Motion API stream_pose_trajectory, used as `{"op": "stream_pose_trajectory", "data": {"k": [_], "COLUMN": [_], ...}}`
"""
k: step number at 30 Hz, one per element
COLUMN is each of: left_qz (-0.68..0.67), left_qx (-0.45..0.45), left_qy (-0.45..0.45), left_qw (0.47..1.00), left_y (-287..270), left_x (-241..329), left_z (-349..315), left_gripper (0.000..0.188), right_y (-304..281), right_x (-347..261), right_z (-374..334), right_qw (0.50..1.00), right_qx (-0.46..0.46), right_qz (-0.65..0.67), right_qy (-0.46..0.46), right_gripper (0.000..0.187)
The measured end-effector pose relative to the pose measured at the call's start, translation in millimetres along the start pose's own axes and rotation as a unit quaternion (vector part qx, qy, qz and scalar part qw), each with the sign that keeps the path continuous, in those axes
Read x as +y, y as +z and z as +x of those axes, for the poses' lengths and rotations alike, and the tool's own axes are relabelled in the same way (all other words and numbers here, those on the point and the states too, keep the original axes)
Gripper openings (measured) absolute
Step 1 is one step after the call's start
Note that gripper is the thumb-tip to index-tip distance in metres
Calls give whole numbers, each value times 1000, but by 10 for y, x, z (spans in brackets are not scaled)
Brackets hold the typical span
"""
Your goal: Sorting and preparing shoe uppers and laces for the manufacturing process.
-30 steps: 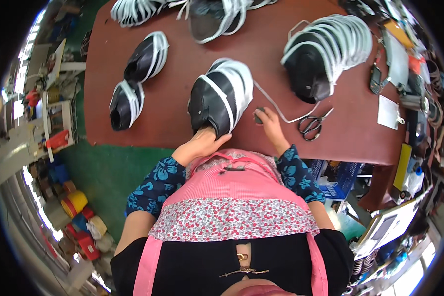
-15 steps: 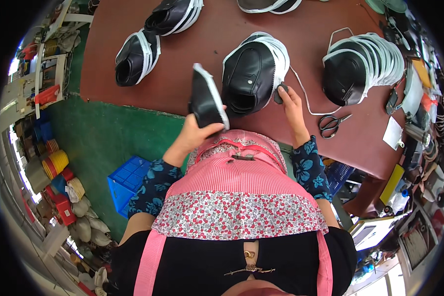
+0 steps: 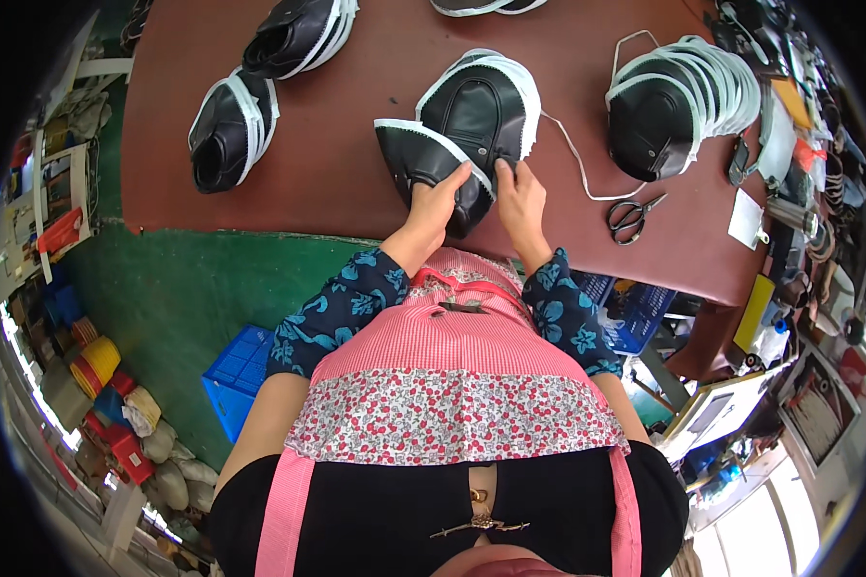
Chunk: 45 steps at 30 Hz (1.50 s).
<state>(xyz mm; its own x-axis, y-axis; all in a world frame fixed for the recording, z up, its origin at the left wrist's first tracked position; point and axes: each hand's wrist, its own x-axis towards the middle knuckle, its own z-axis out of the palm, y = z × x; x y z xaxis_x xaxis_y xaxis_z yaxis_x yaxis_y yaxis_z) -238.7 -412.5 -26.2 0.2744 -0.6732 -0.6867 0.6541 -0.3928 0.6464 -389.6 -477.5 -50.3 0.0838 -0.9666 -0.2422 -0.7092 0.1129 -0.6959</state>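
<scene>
My left hand (image 3: pixel 431 219) is closed around a black shoe upper (image 3: pixel 404 159) with a white toothed edge, thumb on top near that edge. It is tilted across the near left part of a stack of similar black uppers (image 3: pixel 476 111) at the table's front. My right hand (image 3: pixel 522 207) is at the stack's near right side, thumb and fingers bent together against the black leather. What lies between those fingers is hidden. A white cord (image 3: pixel 577 163) runs from the stack to the right.
A fanned row of uppers (image 3: pixel 654 125) stands at right on the red-brown table (image 3: pixel 327 183), with black-handled scissors (image 3: pixel 630 221) in front. More uppers (image 3: pixel 223 139) lie at left. Blue crates (image 3: pixel 236 375) stand on the green floor below. Tools crowd the right edge.
My left hand has brought its upper right, turning it over the stack's near part. My right hand has moved left; the small dark piece seen in its fingers no longer shows clearly.
</scene>
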Motion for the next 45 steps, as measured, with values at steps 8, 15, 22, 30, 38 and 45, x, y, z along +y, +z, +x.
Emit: {"op": "stream_pose_trajectory", "data": {"k": [8, 15, 22, 30, 38, 45], "left_qz": [-29, -20, 6, -29, -58, 95], "left_qx": [-97, -86, -123, -45, -37, -213], "left_qy": [-6, -53, -75, -47, -32, -147], "left_qw": [995, 995, 989, 997, 997, 961], "left_y": [41, 153, 64, 143, 199, -44], "left_x": [-221, 35, 161, 101, 115, 653], "left_z": [119, 149, 126, 157, 49, -188], "left_gripper": [39, 36, 29, 29, 38, 54], "right_y": [-360, -457, -404, -453, -510, -594], "right_x": [151, -82, 204, 167, 217, 334], "right_z": [-90, -68, -48, -16, -17, 571], "right_qw": [991, 990, 970, 983, 982, 950], "right_qx": [-130, -78, -162, -145, -147, -106], "right_qz": [-2, 115, 142, 83, 116, 263], "right_qy": [-23, 13, 110, 72, 3, -128], "right_gripper": [54, 48, 48, 48, 48, 33]}}
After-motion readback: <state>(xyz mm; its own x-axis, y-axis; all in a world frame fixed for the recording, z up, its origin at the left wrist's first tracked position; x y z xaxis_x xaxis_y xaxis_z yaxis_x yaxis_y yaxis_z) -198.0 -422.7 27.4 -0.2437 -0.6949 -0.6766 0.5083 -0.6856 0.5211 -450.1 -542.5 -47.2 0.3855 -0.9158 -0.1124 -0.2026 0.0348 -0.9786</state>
